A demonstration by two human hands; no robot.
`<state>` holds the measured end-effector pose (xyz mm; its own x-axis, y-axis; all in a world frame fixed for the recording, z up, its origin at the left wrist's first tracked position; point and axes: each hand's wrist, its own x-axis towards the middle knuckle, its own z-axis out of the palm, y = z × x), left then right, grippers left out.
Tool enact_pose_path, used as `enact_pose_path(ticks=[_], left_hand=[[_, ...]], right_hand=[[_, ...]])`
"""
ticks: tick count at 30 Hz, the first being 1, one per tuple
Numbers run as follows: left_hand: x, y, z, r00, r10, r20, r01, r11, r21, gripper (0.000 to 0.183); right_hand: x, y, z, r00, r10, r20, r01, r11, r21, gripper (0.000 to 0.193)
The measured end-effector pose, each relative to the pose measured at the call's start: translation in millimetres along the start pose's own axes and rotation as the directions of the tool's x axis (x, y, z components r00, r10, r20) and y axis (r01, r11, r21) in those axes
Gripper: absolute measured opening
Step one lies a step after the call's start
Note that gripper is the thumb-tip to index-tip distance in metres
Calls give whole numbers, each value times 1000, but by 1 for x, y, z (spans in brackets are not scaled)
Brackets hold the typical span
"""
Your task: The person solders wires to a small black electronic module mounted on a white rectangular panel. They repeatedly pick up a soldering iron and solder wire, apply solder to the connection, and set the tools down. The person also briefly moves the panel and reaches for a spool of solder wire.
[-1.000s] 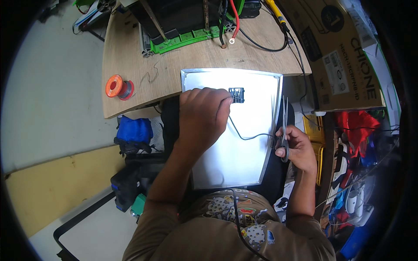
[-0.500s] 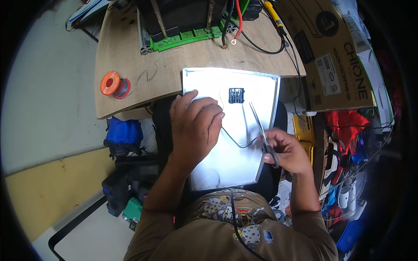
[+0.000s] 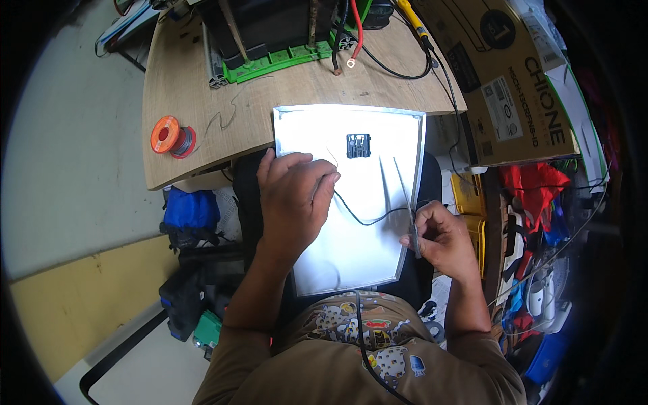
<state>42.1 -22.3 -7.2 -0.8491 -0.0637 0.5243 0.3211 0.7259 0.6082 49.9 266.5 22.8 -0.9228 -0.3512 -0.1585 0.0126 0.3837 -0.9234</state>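
Note:
A white panel [image 3: 358, 260] with a thin metal frame rests across my lap, its far end at the desk edge. A small black open junction box [image 3: 358, 146] is fixed near its far end. My left hand [image 3: 297, 196] is over the panel's left side, thumb and fingers pinched on a thin black cable [image 3: 364, 222]. The cable sags across the panel toward my right hand [image 3: 443, 239]. That hand grips scissors [image 3: 406, 192] by the handles, blades pointing away from me and seen nearly edge-on. Whether its fingers also hold the cable I cannot tell.
On the wooden desk [image 3: 250, 108] lie an orange solder spool [image 3: 172, 137] at left and a black battery-like block with a green base [image 3: 277, 64] at the back. A red cable [image 3: 358, 34] and a yellow-handled tool [image 3: 412, 19] are beside it. A cardboard box [image 3: 506, 101] stands right.
My right hand has rolled, turning the scissors from a flat view to nearly edge-on. My left hand keeps its pinch on the cable. The whole view has shifted slightly.

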Motion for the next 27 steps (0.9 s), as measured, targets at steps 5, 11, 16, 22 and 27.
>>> enact_pose_path(ticks=[5,11,16,22,27], left_hand=[[2,2,-1,999,-32,9,32,999,-8,10],[4,1,3,1000,-27,-1,27,999,-31,8],[4,0,7,999,-52,-5,52,999,-13,11],[1,-1,8,997,-70,-14,70,998,9,10],[2,-2,11,998,-57,-13,57,998,3,9]], right_hand=[[4,-11,4,998,55,-5,-54,963,-265,36],[53,-27,-26,977,-186,-101,113,861,-496,34],[143,-60,-95,958,-264,112,268,685,-678,16],[206,-76,-114,930,-202,306,365,436,-823,12],[215,-85,-115,940,-35,339,325,391,-861,13]])
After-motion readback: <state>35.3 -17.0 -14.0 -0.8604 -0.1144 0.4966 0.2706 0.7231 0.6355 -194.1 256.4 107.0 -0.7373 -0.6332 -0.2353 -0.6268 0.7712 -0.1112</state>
